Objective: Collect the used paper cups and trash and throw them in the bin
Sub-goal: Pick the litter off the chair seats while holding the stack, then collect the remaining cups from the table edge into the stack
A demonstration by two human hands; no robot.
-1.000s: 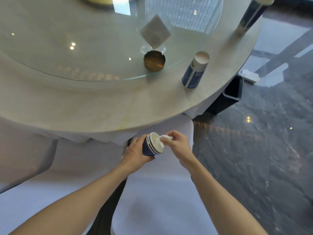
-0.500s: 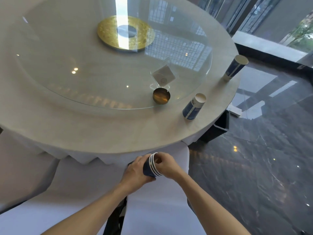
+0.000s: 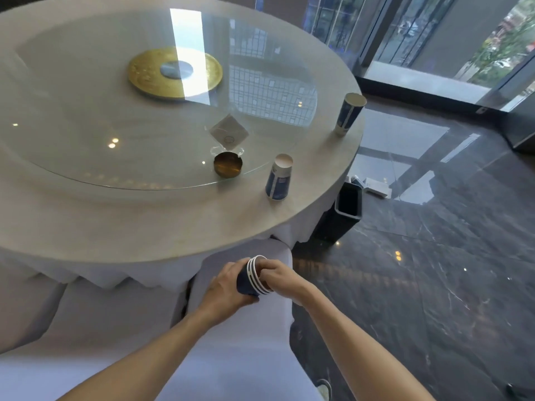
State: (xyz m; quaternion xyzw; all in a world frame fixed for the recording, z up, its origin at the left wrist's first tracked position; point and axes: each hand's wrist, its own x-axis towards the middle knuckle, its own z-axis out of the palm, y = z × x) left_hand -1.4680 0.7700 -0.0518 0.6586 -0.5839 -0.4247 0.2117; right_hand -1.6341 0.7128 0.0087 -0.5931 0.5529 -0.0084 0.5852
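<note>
My left hand (image 3: 225, 289) grips a stack of nested blue paper cups (image 3: 251, 277) held sideways, below the table's near edge. My right hand (image 3: 279, 275) covers the stack's mouth, with its fingers pushed inside; what they hold is hidden. Two more blue-and-white paper cups stand on the round table (image 3: 144, 224): one (image 3: 279, 178) near the right edge, another (image 3: 348, 112) farther back at the rim. A dark bin (image 3: 348, 205) stands on the floor beside the table, right of the nearer cup.
A glass turntable (image 3: 86, 157) covers the table's middle, carrying a gold disc (image 3: 175, 72), a brass ashtray (image 3: 227, 164) and a clear card stand (image 3: 228, 133). White-covered chairs (image 3: 243, 357) sit below me. White scraps (image 3: 376, 186) lie on the dark marble floor past the bin.
My right hand pushed the white tissue into the stacked cups and now covers their mouth. The view tilted up, showing more of the table and the room beyond.
</note>
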